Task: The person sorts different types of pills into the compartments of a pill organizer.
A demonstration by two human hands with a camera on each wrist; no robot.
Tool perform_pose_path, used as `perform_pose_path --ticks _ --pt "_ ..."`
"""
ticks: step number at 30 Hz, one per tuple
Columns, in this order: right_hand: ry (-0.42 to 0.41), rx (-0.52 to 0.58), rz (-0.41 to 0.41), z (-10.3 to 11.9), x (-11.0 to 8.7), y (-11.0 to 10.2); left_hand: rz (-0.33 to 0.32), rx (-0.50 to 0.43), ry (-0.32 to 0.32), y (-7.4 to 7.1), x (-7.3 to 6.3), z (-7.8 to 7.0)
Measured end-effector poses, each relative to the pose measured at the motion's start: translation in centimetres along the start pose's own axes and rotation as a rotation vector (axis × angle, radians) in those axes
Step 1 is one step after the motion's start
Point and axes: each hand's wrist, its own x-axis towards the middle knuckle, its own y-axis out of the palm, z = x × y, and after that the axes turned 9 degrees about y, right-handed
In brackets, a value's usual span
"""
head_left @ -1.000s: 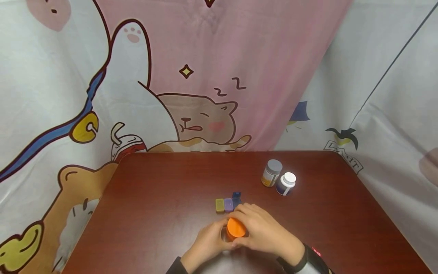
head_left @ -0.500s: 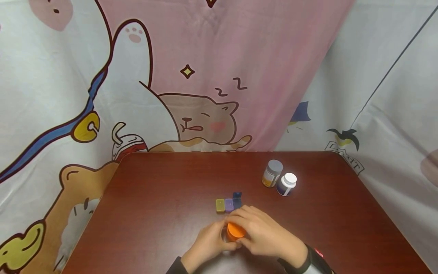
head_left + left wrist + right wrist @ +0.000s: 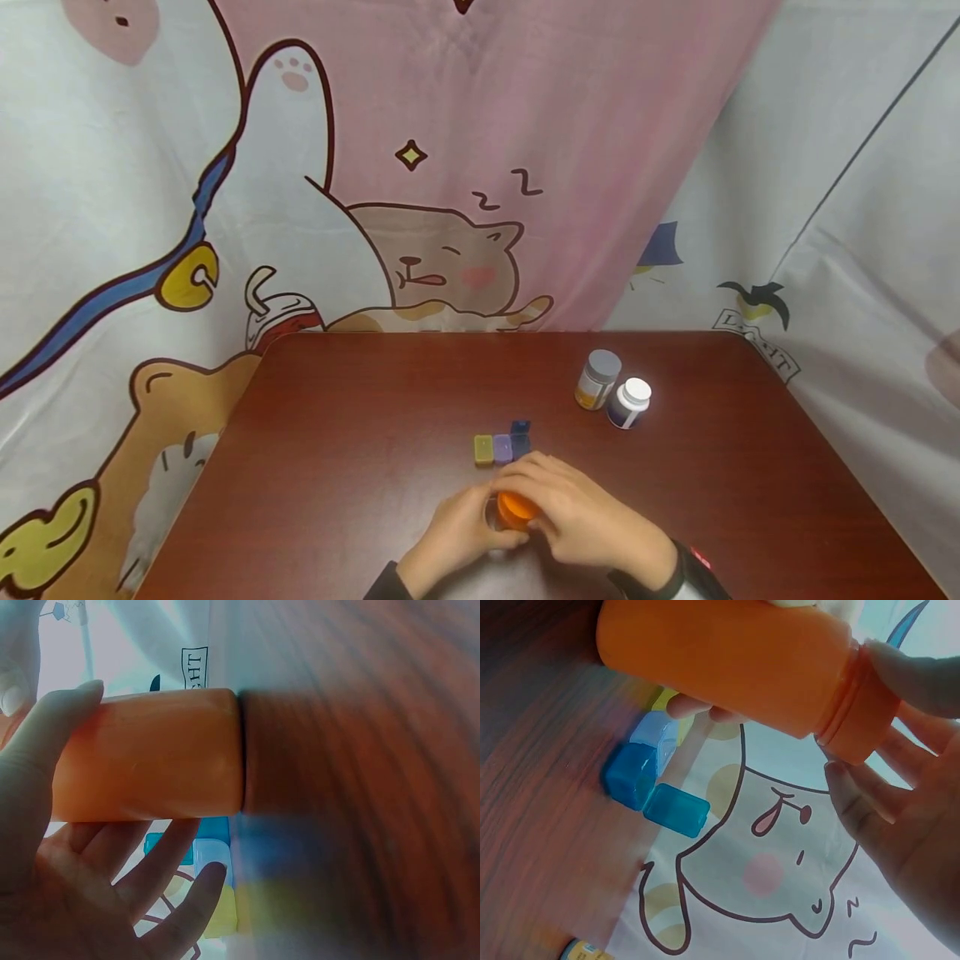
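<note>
An orange bottle (image 3: 727,660) stands upright on the table, its base seen at the tabletop in the left wrist view. Around its body my left hand (image 3: 459,523) curls, thumb on one side and fingers on the other. From above, my right hand (image 3: 581,512) grips the orange cap (image 3: 862,705), which still sits on the bottle's neck. Just beyond both hands lies a small pill organizer with yellow (image 3: 483,450), purple (image 3: 502,448) and blue (image 3: 521,447) compartments. The blue lid (image 3: 520,427) is flipped up; the other two lids look closed. The bottle's contents are hidden.
Farther back on the right stand a grey-capped bottle (image 3: 597,380) and a white-capped bottle (image 3: 629,403), close together. The brown table (image 3: 360,400) ends at a printed cloth (image 3: 450,125) hung behind it.
My right hand has turned slightly on the cap and covers more of it. My left hand keeps its place around the bottle, and the other things have not moved.
</note>
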Motion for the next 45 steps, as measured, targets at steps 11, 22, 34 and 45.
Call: perform_pose_path --ticks 11,22,34,45 --pt "0.135 0.005 -0.085 -1.8 -2.3 -0.9 -0.011 0.013 0.034 0.1 0.3 0.1" --pt "0.293 0.067 -0.243 -7.2 -7.1 -1.0 -0.018 0.009 0.004 0.2 0.2 0.2" --pt "0.325 0.078 -0.302 -12.6 -11.9 0.9 -0.015 0.004 0.007 0.2 0.2 0.1" --pt "0.447 -0.124 -0.277 -13.5 -13.5 1.3 0.038 0.035 0.005 -0.2 0.0 -0.6"
